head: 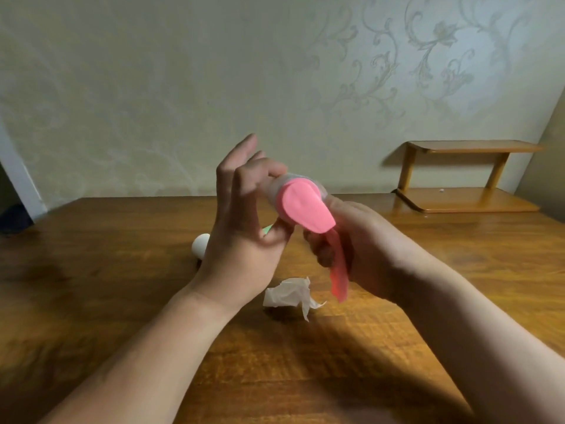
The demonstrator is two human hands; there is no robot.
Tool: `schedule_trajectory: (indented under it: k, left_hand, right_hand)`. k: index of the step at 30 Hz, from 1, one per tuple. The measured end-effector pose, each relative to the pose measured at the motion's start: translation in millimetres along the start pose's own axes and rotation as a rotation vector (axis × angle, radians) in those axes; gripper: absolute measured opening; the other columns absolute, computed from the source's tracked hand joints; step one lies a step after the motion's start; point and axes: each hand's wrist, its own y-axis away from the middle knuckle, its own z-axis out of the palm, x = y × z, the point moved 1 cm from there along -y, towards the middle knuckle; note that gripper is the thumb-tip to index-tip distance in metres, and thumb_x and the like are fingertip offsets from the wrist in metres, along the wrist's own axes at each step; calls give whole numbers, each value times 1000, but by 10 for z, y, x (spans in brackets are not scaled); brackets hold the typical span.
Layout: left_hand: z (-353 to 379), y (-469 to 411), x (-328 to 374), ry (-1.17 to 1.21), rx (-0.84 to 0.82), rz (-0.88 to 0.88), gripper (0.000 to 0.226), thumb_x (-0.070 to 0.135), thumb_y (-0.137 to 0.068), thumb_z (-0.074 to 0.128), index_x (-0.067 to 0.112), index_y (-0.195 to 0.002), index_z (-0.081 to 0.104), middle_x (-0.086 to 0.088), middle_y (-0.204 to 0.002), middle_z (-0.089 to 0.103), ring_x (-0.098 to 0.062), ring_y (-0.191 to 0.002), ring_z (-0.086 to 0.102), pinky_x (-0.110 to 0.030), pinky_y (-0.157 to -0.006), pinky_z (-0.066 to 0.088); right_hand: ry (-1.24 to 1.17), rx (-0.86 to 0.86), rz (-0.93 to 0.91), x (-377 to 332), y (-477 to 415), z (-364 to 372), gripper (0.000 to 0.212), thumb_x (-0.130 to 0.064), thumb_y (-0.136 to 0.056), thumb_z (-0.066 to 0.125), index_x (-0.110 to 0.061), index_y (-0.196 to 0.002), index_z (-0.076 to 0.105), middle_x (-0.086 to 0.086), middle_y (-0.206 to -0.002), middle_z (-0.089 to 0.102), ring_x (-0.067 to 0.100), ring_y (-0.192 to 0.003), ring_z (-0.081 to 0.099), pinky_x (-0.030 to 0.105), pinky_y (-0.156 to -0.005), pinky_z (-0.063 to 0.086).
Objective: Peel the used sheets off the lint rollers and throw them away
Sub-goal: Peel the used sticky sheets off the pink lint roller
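I hold a pink lint roller (302, 206) in the air above the wooden table (122, 270). My right hand (360, 252) is wrapped around its pink handle, which sticks out below the fist. My left hand (244, 228) pinches the roller's pale sticky roll between thumb and fingertips, with the index finger raised. A crumpled white sheet (289, 296) lies on the table below my hands. Behind my left hand a second lint roller (200, 244) lies on the table, with its white roll end and a bit of green handle showing.
A small two-level wooden shelf (464, 179) stands at the table's back right against the patterned wall. A dark gap beside a pale door frame (18, 179) lies at the far left.
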Motion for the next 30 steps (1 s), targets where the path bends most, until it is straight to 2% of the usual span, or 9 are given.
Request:
schedule_trajectory:
  k: [2, 4, 6, 8, 11, 15, 20, 24, 30]
  left_hand:
    - [-9, -3, -64, 101, -39, -167, 98, -1, -82, 90, 35, -154, 34, -5, -168, 32, -11, -151, 49, -29, -110, 55]
    - [-35, 3, -116, 292, -127, -441, 97, -3, -90, 83, 39, -161, 33, 3, -152, 59, -7, -136, 63, -32, -97, 61]
    - [-55, -10, -153, 586, -141, -713, 54, 16, -101, 70, 34, -150, 59, 2, -125, 80, -27, -121, 75, -37, -85, 65]
    - [-75, -28, -136, 871, -170, -877, 31, 41, -106, 61, 30, -129, 79, -8, -122, 83, -31, -113, 79, -41, -82, 67]
    - [-62, -26, -108, 865, -237, -877, 46, 56, -94, 77, 26, -128, 79, -7, -121, 83, -22, -107, 80, -39, -83, 66]
    - [-60, -19, -110, 786, -213, -846, 47, 39, -90, 82, 26, -134, 72, 0, -117, 81, -18, -102, 79, -29, -83, 62]
    - [-86, -45, -76, 808, -219, -817, 39, 31, -91, 80, 31, -129, 73, 6, -110, 81, -12, -99, 77, -27, -79, 62]
    - [-72, -29, -63, 921, -212, -893, 40, 42, -96, 67, 22, -129, 79, -6, -117, 79, -19, -106, 74, -39, -89, 60]
    - [-38, -23, -13, 919, -143, -869, 39, 43, -100, 56, 25, -127, 78, -1, -105, 79, -16, -95, 73, -33, -78, 63]
  right_hand:
    - [135, 41, -61, -49, 10, -67, 37, -60, -93, 69, -24, -95, 79, 6, -72, 57, 14, -56, 46, 26, -51, 39]
    - [395, 193, -173, -67, 0, -132, 52, -66, -87, 76, -28, -122, 73, 1, -77, 69, 10, -59, 59, 24, -52, 46]
    - [597, 352, -268, -35, -28, -182, 71, -70, -82, 78, -30, -138, 62, -6, -76, 68, 1, -65, 59, 17, -57, 46]
    - [726, 415, -311, -3, -28, -191, 77, -71, -81, 78, -32, -144, 55, -8, -74, 56, 2, -63, 51, 17, -57, 41]
    - [862, 436, -360, 24, -13, -195, 76, -66, -84, 79, -34, -147, 51, -7, -78, 53, 5, -66, 48, 19, -58, 38]
    - [878, 402, -406, 25, 5, -171, 63, -52, -95, 75, -32, -149, 49, -4, -76, 57, 6, -67, 53, 23, -59, 45]
    - [800, 325, -375, 28, 22, -158, 42, -46, -107, 63, -35, -146, 52, 5, -94, 75, 23, -89, 73, 55, -80, 60]
    - [695, 311, -392, 6, 24, -166, 40, -40, -110, 62, -27, -147, 58, 2, -100, 81, 16, -95, 78, 54, -86, 63]
    - [674, 314, -409, 15, 10, -123, 35, -40, -107, 68, -32, -141, 63, 12, -87, 68, 32, -81, 65, 55, -74, 56]
